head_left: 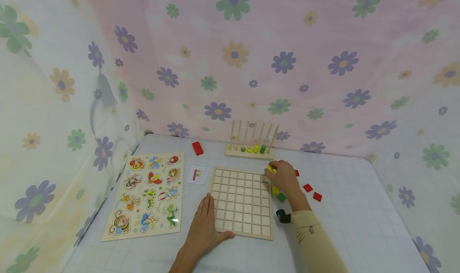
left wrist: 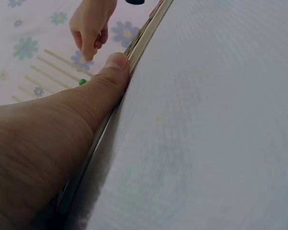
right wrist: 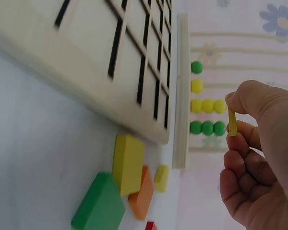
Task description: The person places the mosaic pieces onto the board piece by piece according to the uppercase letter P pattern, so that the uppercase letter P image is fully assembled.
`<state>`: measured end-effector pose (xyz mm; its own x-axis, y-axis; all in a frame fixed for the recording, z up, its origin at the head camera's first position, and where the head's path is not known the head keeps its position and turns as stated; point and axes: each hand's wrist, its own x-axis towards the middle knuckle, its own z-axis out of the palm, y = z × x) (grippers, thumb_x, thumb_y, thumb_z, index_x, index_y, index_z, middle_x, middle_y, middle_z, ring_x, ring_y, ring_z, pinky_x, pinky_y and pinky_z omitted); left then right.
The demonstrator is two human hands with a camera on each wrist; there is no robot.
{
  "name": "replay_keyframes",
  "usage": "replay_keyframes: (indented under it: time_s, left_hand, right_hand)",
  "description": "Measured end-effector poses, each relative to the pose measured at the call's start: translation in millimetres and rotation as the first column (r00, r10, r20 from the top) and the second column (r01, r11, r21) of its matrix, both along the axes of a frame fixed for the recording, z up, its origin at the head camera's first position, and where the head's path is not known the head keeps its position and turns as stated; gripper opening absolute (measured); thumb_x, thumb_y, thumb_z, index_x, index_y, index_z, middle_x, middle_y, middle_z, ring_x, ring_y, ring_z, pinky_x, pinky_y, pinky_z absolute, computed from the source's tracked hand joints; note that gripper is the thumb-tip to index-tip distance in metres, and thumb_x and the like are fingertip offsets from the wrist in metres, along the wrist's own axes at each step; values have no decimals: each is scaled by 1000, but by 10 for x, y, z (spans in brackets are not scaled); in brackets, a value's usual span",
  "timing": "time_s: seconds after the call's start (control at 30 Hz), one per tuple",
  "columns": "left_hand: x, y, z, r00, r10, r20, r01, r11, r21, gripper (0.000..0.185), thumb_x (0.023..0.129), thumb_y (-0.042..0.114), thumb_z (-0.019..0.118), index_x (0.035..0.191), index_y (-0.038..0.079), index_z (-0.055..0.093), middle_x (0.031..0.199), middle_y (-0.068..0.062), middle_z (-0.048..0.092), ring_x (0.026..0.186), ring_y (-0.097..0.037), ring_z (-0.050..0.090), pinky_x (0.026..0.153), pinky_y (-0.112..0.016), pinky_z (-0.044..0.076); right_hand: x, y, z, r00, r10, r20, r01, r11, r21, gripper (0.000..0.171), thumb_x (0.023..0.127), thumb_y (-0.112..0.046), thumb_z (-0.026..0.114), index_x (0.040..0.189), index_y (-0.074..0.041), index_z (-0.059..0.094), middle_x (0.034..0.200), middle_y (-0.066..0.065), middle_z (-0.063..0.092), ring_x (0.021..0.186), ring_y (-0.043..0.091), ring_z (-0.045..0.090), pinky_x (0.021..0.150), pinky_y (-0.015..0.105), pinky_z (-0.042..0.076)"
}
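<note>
My left hand [head_left: 205, 229] lies flat on the table, fingers straight, thumb pressed against the near-left edge of the wooden grid board [head_left: 241, 203]; it holds nothing, only steadies the frame. Past it the board's rows of square cells run away from me, all empty as far as I can see. My right hand [head_left: 285, 178] is over the board's far-right corner, fingertips pinching a small yellow tile [right wrist: 233, 122] between thumb and forefinger. In the right wrist view the tile's long axis stands roughly along the fingers, edge-on to the camera, held above the table and not touching the board. So the tile sits at the far corner, on the right hand's side, well apart from the left. Just right of the board lie loose blocks, yellow [right wrist: 128, 164], green [right wrist: 99, 207] and orange [right wrist: 142, 195]. Farther back stands the peg rack [head_left: 251, 143] with green and yellow beads.
</note>
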<state>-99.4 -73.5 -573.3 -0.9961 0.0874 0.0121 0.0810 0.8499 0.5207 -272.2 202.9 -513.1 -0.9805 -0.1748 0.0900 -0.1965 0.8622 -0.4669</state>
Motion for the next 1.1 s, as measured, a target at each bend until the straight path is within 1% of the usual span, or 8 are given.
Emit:
replay_keyframes:
  time_s: [0.2, 0.4, 0.67, 0.9, 0.97, 1.1]
  left_hand:
    - [-9, 2, 1, 1000, 5, 4, -4, 1000, -4, 142, 64, 79, 78, 162, -3, 15, 171, -21, 13, 158, -40, 17, 126, -51, 28]
    - [-14, 2, 7, 1000, 7, 7, -7, 1000, 1, 142, 63, 78, 78, 162, -3, 15, 171, -21, 13, 158, -40, 17, 126, -51, 28]
    - [-20, 3, -6, 1000, 6, 5, -6, 1000, -4, 143, 63, 80, 77, 162, -2, 15, 171, -21, 13, 158, -40, 17, 126, -51, 29]
    - [-10, 5, -17, 1000, 7, -3, -7, 1000, 4, 143, 62, 80, 77, 162, -2, 15, 171, -20, 14, 157, -40, 19, 125, -51, 30]
    - [-7, 4, -15, 1000, 7, -7, -7, 1000, 3, 143, 63, 80, 77, 162, -2, 16, 171, -20, 15, 157, -40, 19, 125, -51, 30]
    - [-2, 3, -7, 1000, 4, -8, -4, 1000, 1, 142, 63, 80, 77, 162, -3, 15, 170, -21, 15, 157, -39, 19, 126, -51, 30]
  right_hand:
    - [111, -183, 59, 996, 80, -28, -80, 997, -16, 34, 95, -26, 70, 119, -2, 74, 107, 14, 72, 98, 32, 66, 85, 49, 58]
    - [183, -317, 53, 991, 132, -24, -132, 991, -10, 31, 95, -26, 70, 116, -4, 74, 105, 12, 71, 97, 29, 66, 85, 47, 58]
    - [207, -440, -37, 983, 186, 4, -186, 982, 24, 22, 94, -24, 72, 108, -8, 77, 96, 7, 69, 85, 21, 61, 76, 40, 56]
    - [216, -504, -146, 978, 209, 16, -209, 977, 38, 26, 92, -25, 75, 109, -6, 77, 95, 5, 70, 86, 19, 62, 79, 38, 56]
    - [213, -511, -173, 975, 220, 12, -220, 975, 36, 24, 91, -24, 76, 107, -6, 77, 92, 4, 69, 84, 18, 60, 76, 37, 54]
    - [208, -525, -211, 969, 249, 0, -248, 966, 72, 17, 91, -23, 76, 100, -8, 77, 84, 1, 65, 78, 15, 53, 71, 33, 48]
